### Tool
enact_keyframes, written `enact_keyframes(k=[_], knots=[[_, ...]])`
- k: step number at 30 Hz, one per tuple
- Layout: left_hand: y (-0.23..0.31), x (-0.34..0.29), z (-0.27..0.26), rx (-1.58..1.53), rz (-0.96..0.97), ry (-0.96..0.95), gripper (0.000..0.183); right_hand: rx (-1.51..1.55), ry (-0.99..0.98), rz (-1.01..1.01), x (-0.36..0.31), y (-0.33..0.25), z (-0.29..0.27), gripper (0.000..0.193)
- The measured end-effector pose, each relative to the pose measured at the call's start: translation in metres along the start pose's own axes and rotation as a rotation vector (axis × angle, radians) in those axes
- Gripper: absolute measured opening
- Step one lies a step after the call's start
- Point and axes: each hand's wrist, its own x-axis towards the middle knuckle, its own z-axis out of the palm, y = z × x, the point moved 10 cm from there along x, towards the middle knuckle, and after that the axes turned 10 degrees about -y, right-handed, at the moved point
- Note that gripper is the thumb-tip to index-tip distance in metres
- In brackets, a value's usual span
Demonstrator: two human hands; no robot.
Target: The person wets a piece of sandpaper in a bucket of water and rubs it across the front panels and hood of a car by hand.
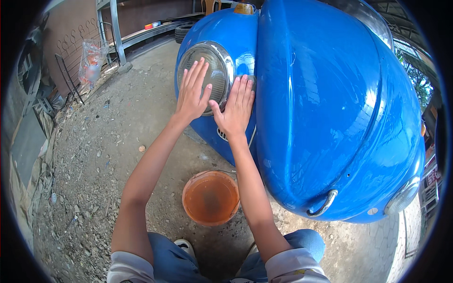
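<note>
My left hand [192,92] lies over the round ribbed glass headlight [214,66] of a blue rounded car [325,104]. Its fingers are stretched out, with the thumb apart. My right hand [236,111] is beside it, fingers extended and close together, over the blue fender at the right edge of the headlight's chrome rim [230,63]. Neither hand shows anything held; what lies under the palms is hidden. A small dark patch shows beside the right fingertips, and I cannot tell if it is a reflection. Below the hands, an orange bucket [185,200] of brownish water stands on the ground.
A chrome handle [323,203] curves out from the car's front, and a second headlight [403,195] is at far right. An amber lamp [244,8] tops the fender. Gravel [101,198] covers the left side. A metal shelf [146,32] and a hanging plastic bag [90,63] stand beyond.
</note>
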Motion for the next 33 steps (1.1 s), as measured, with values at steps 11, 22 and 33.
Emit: enact_keyframes(k=[11, 22, 33], knots=[[0.0, -0.013, 0.004, 0.02, 0.016, -0.083, 0.062, 0.027, 0.072, -0.052, 0.049, 0.009, -0.028, 0.108], [0.006, -0.019, 0.004, -0.019, 0.028, -0.079, 0.063, -0.063, 0.0, 0.049, -0.03, 0.004, 0.004, 0.113], [0.001, -0.024, 0.008, -0.028, 0.062, -0.075, 0.062, -0.036, 0.03, -0.028, -0.003, 0.004, -0.007, 0.108]])
